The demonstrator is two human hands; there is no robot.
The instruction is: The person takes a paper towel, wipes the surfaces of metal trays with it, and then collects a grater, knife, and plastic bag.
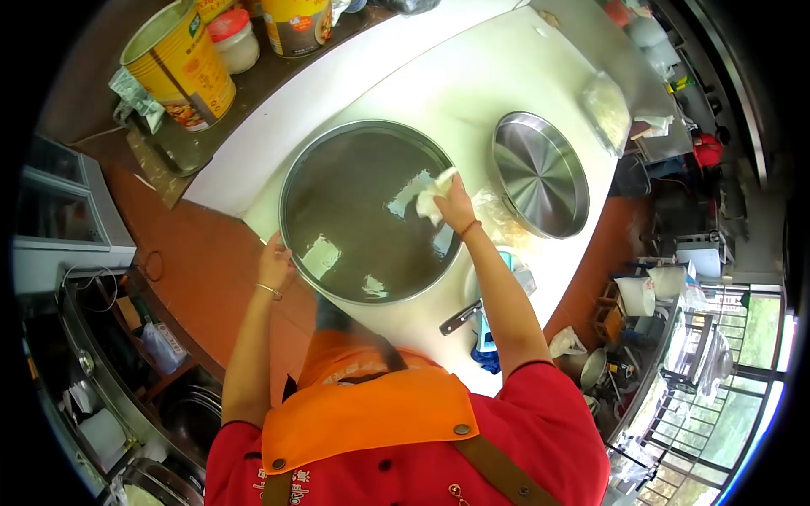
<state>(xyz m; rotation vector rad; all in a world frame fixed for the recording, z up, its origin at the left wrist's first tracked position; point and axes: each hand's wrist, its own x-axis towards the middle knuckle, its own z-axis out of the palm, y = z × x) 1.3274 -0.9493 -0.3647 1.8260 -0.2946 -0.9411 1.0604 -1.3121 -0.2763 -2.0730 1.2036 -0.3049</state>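
A large round metal pan [354, 202] with a dark, shiny inside lies on the white counter, its near left edge reaching past the counter's edge. My left hand [274, 263] grips the pan's rim at the lower left. In my right hand [456, 205] is a bunched white cloth [434, 194], held over the inside of the pan near its right rim. Bright reflections show on the pan's surface. To the right stands a second, smaller round steel pan [540, 173]. A knife with a black handle [461, 318] lies below my right forearm.
Yellow cans [181, 67] and a red-lidded jar [233, 40] stand on a shelf at upper left. A clear bag [606, 110] rests at the counter's right end. Plastic wrap [499, 221] lies between the pans. A blue-edged item [488, 333] sits by the knife.
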